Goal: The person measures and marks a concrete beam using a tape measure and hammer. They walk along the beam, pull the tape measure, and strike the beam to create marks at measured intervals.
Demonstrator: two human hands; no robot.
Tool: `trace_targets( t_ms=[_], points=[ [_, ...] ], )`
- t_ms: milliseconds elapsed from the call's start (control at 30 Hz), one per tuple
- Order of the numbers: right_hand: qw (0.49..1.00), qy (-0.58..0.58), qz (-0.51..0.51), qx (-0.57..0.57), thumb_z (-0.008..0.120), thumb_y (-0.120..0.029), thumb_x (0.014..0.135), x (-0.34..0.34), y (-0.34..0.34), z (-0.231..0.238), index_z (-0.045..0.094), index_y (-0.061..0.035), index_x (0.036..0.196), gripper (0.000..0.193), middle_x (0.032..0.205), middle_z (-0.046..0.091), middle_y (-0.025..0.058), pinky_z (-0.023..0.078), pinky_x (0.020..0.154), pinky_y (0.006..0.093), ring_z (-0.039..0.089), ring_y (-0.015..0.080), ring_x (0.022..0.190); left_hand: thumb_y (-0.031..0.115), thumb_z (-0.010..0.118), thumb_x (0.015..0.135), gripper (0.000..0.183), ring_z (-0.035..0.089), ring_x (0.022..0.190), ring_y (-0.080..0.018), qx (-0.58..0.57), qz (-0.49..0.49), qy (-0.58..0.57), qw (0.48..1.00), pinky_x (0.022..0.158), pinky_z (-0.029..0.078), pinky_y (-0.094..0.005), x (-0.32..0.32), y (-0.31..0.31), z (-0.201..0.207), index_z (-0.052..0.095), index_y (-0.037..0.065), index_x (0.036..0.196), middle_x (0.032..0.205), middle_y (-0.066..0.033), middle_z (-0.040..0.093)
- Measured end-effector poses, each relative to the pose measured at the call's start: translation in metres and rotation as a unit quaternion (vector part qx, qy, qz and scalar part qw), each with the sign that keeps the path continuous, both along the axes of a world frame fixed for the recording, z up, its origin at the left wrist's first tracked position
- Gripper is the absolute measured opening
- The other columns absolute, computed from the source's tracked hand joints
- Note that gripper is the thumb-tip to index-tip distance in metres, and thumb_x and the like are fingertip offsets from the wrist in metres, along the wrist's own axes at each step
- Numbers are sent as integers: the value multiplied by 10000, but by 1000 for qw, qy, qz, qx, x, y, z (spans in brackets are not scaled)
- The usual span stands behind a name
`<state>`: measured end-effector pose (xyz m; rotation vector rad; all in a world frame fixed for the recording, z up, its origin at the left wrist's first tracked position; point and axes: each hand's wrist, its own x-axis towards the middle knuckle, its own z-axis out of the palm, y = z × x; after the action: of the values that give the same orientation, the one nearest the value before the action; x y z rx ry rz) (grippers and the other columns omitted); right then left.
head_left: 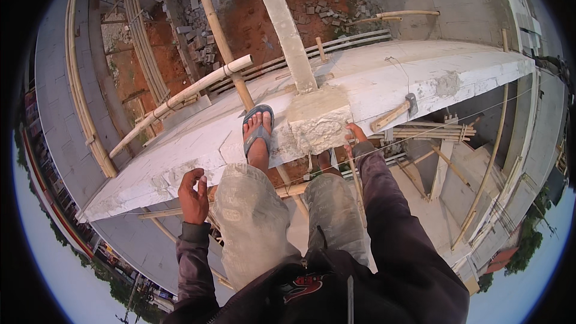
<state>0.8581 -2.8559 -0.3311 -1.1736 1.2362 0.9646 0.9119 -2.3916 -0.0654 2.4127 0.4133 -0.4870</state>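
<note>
A rough mortar block [321, 127] sits on the pale wall top [234, 144] at the foot of a slim concrete post [282, 21]. My right hand [355, 135] is at the block's right edge, its fingers apart and seemingly touching it. Low at the left, my left hand [194, 197] hangs in the air before the wall, loosely curled with a gap between thumb and fingers and nothing in it. A hammer [391, 116] with a wooden handle lies on the wall to the right of my right hand. My sandalled foot [258, 135] stands left of the block.
Bamboo poles [180, 96] cross at the left beside the wall. A thin string [456, 116] stretches along the right side. Far below lie reddish soil [312, 9] and broken blocks [201, 45]. Bamboo scaffolding [426, 132] and a deep drop are under the wall's near edge.
</note>
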Motion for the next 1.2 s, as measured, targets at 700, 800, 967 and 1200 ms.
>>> trace_targets(
  t_ms=[700,800,967,1200],
  points=[
    [948,-18,318,12,547,-108,907,45,-25,-105,635,-17,768,188,637,589,115,381,423,398,528,228,487,199,619,915,345,599,1110,-390,-60,-251,6,966,957,475,-433,58,-53,3,589,9,1201,1180,-216,630],
    [956,-1,290,38,545,-80,913,60,-17,-78,593,-6,803,140,614,538,127,321,389,366,446,212,427,258,705,835,401,593,1101,-402,-53,-380,184,905,961,460,-476,71,-92,-65,608,49,1163,1119,-228,637],
    [985,36,148,82,448,-141,886,65,-17,-68,625,-50,774,229,596,513,138,280,389,418,453,258,447,228,752,757,588,459,1305,-418,-46,-291,280,914,1079,403,-441,28,-166,-177,589,53,1294,1365,-285,503],
    [993,70,70,56,478,-98,950,70,-14,-54,594,-36,954,131,670,525,86,314,409,351,419,183,465,510,836,664,1021,277,1420,-447,98,-285,229,926,1111,341,-567,9,-137,-202,378,152,1503,1530,-253,311]
  ],
)
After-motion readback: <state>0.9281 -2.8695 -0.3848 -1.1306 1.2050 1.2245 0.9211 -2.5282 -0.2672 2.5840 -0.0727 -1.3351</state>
